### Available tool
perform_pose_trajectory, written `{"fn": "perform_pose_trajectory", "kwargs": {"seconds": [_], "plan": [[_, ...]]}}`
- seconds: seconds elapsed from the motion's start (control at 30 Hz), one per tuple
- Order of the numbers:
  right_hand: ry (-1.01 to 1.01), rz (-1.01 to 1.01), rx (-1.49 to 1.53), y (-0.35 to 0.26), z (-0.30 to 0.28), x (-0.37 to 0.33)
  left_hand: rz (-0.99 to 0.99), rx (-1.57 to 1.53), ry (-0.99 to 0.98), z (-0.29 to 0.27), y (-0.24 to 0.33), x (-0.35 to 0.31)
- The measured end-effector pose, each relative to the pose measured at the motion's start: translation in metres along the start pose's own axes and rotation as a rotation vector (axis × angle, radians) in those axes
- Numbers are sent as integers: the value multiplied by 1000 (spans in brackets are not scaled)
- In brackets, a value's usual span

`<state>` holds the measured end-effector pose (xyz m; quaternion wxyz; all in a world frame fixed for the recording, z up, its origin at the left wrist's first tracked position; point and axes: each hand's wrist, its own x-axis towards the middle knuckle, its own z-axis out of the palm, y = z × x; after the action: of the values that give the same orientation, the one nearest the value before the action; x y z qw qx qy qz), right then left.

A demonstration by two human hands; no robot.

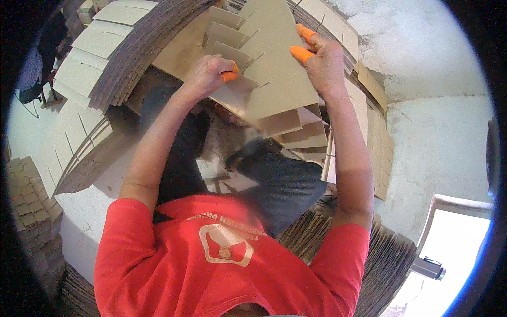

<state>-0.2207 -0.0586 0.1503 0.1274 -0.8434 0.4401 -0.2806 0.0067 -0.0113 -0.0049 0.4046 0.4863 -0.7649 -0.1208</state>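
Note:
A slotted cardboard sheet (pixel 282 74) stands tilted in front of me, with several smaller cardboard strips set crosswise in its slots. My left hand (pixel 208 76) is closed, its orange-covered fingertips pinching one of these cross strips (pixel 237 85) on the sheet's left side. Along the sheet's right edge is my right hand (pixel 325 58). Its thumb and a finger, both in orange finger covers, take hold of that edge, with the thumb on the face towards me. More cross strips (pixel 303 134) stick out below the sheet. What the left fingertips press against is partly hidden.
Tall curved stacks of cardboard sheets (pixel 105 42) rise at the left, with slotted sheets (pixel 74 140) below them. More cardboard (pixel 377 142) leans by the right wall (pixel 433 132). Bundled cardboard (pixel 369 259) lies beside me at lower right. My bent legs (pixel 280 179) are under the work.

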Motion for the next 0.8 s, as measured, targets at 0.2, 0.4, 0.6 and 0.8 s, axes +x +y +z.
{"fn": "perform_pose_trajectory", "kwargs": {"seconds": [0.2,0.4,0.6,0.8], "plan": [[-142,-6,-139,1,24,9,5,-4,21,4,-1,3],[-108,-72,41,22,40,16,-60,-79,4,0,9,5],[-177,-155,-123,20,39,36,-40,-83,-7,2,15,11],[-396,-169,-313,-19,10,33,-105,-85,-5,4,9,8]]}}
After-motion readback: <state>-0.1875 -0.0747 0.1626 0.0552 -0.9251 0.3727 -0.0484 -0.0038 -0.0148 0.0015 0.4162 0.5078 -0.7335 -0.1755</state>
